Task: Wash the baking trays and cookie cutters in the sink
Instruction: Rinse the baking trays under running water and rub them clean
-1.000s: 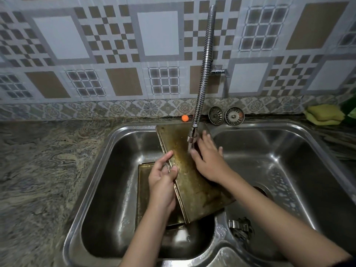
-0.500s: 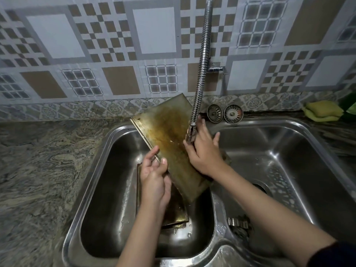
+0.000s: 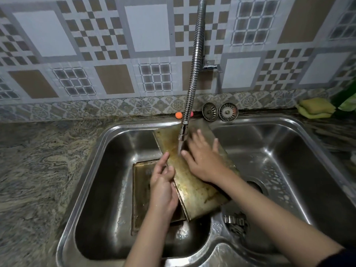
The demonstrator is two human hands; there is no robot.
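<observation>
Over the double sink's divider: left hand (image 3: 162, 186) gripping the left edge of a stained baking tray (image 3: 194, 186), thumb curled on top. Right hand (image 3: 204, 158) flat on the tray face, fingers spread, under the flexible faucet spout (image 3: 182, 135). Second tray (image 3: 141, 197) flat in the left basin (image 3: 107, 170). Cookie cutters (image 3: 236, 222) in the right basin's near-left corner.

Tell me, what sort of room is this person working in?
Most likely a home kitchen. There is a double-bowl steel sink set into a stone counter, a flexible tap against a patterned tile wall, and a stained baking tray held under it.
</observation>
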